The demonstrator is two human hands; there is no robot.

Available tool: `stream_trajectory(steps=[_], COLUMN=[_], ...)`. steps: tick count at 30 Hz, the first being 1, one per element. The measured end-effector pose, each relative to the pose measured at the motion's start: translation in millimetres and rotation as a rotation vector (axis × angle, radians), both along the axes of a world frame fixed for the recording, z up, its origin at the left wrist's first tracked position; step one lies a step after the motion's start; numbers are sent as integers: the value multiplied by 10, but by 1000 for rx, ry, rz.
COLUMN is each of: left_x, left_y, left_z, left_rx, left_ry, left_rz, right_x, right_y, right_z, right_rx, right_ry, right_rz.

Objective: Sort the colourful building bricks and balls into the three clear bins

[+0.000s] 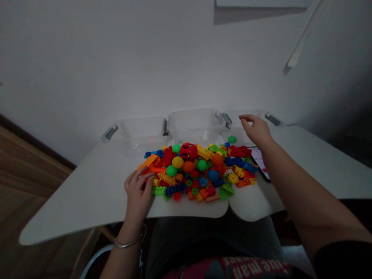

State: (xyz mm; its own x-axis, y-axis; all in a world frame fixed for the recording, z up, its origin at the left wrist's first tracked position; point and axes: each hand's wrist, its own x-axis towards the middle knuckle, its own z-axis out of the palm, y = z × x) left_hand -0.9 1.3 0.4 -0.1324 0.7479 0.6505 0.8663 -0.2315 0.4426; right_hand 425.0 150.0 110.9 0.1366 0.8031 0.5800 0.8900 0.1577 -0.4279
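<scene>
A mixed heap of coloured toy blocks and plastic balls [201, 165] lies on the white table. At its left edge rests my left hand [138, 186], fingers loosely spread beside an orange block [149, 162] and a light green brick [159, 190]; no held thing shows. My right hand [255, 130] is raised over the right clear bin [247, 113], fingers bent and thumb apart, with nothing visible between them. Below and left of it, a green ball [232, 139] appears inside that bin. A red ball with dark markings [188, 151] tops the heap.
Along the wall stand a middle clear bin [192, 116] and a left clear bin [142, 123], with grey latches. A phone [258, 158] lies under my right forearm, right of the heap. The white table [95, 186] has a notch at its front edge.
</scene>
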Motion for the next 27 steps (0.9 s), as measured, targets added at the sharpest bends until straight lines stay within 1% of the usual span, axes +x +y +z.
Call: stream_trajectory(steps=[3, 5, 7, 9, 11, 14, 18, 23, 27], left_x=[13, 41, 83, 134, 187, 255, 299, 293, 377], left_y=[-1, 4, 15, 27, 38, 42, 38, 50, -8], left_z=[16, 32, 53, 77, 101, 128, 137, 153, 242], left_rx=[-4, -11, -20, -31, -37, -40, -41, -9, 86], left_ry=[-3, -11, -15, -17, -18, -12, 6, 55, 177], left_rz=[-1, -3, -3, 2, 5, 4, 4, 4, -28], right_x=[-82, -171, -272, -362, -427, -469, -455, -426, -426], right_y=[-208, -397, -597, -774, -909, -1022, -1047, -997, -965], right_z=[94, 135, 134, 82, -13, -188, -365, -466, -516], right_rx=[209, 263, 302, 285, 214, 114, 68, 62, 44], right_ry=[92, 122, 111, -8, -126, -228, -273, -330, -324], right_rz=[54, 99, 159, 295, 384, 412, 422, 462, 476])
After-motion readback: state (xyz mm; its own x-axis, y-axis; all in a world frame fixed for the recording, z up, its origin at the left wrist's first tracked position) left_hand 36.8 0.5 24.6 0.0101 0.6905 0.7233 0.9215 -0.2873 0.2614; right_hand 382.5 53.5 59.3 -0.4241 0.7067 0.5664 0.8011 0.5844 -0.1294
